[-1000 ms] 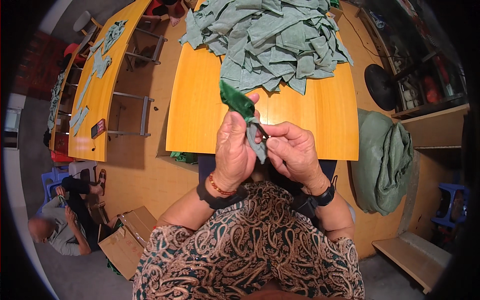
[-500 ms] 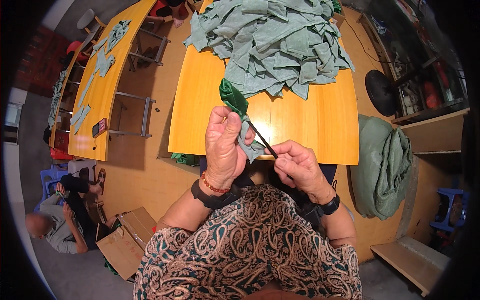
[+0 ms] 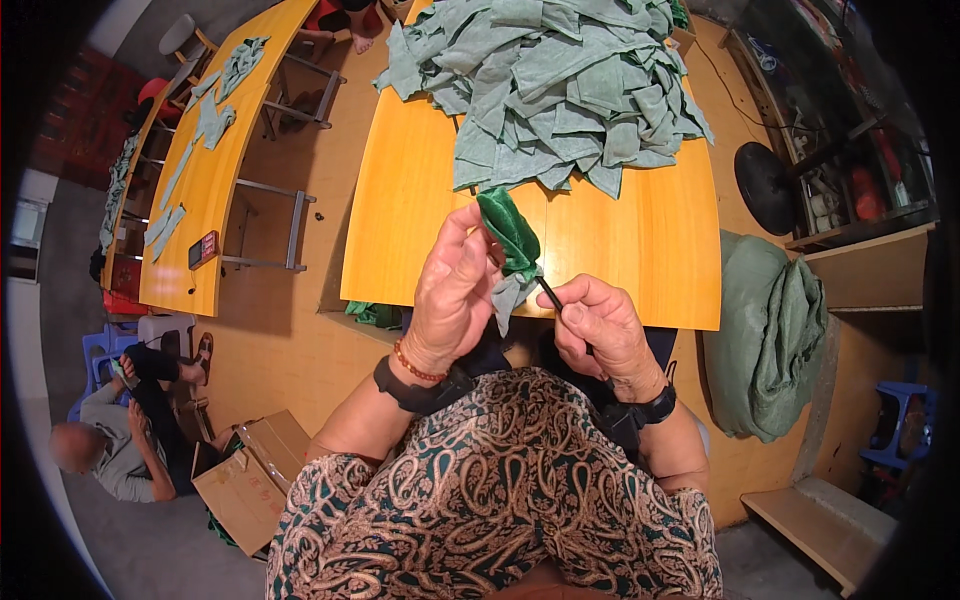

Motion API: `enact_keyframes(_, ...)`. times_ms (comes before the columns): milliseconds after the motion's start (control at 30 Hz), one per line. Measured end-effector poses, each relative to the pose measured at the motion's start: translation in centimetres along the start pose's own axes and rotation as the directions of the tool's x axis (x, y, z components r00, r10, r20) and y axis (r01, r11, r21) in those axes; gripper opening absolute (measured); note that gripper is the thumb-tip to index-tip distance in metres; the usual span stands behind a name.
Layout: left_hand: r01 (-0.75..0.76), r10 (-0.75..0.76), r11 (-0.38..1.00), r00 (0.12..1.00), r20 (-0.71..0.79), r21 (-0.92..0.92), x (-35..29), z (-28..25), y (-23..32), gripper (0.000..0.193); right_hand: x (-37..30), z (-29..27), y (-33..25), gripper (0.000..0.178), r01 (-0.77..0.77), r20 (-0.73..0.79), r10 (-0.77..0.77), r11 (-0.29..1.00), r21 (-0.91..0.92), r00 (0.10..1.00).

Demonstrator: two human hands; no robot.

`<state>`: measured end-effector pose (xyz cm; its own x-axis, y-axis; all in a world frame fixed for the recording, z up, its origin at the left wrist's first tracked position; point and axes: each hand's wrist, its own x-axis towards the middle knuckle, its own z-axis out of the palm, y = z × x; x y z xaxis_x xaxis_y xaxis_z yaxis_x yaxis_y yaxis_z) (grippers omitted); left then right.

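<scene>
A narrow dark-green velvet piece (image 3: 510, 235), apparently a small cloth tube or pouch, sits on the end of a thin black rod (image 3: 549, 292). Pale grey-green cloth (image 3: 508, 298) hangs bunched at its lower end. My left hand (image 3: 450, 290) has its fingers closed on the velvet piece, the fingertips partly behind it. My right hand (image 3: 600, 325) pinches the rod between thumb and fingers, just below the cloth. Both hands are over the near edge of the yellow table (image 3: 640, 250). Beyond them lies a large heap of pale green cloth pieces (image 3: 570, 90).
A second yellow table (image 3: 250, 110) with scattered cloth strips stands at left. A person (image 3: 125, 430) sits below it near an open cardboard box (image 3: 250, 480). At right are a big green sack (image 3: 765, 340), a black round-based stand (image 3: 765, 190) and shelving.
The velvet now covers more of the rod's end, and less pale cloth and bare rod show. My left hand and the piece have shifted slightly right and toward me.
</scene>
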<state>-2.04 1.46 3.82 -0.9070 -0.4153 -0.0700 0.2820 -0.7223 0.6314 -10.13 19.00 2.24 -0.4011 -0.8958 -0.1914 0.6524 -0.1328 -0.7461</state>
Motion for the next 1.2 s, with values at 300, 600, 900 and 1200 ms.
enact_keyframes(300,0.039,-0.037,0.999,0.994,0.101,-0.015,0.3,-2.1,-0.5,0.03,-1.0,-0.9,-0.2,0.026,-0.061,0.074,0.068,0.994,-0.09,0.995)
enact_keyframes(600,-0.241,0.221,0.892,0.97,0.098,0.381,-0.4,-2.2,-0.9,0.02,-1.0,-0.6,1.4,0.018,0.133,-0.072,-0.155,0.959,-0.249,0.985)
enact_keyframes(900,-0.249,0.231,0.913,0.969,0.093,0.323,0.5,-3.2,-0.8,0.016,-1.4,-0.5,1.6,0.018,0.142,-0.022,-0.163,0.912,-0.386,0.986)
enact_keyframes(1200,-0.358,0.333,0.841,0.933,0.133,0.405,0.2,-2.6,-1.2,0.013,-1.4,-1.1,1.2,0.019,0.046,-0.087,-0.069,0.97,-0.238,0.994)
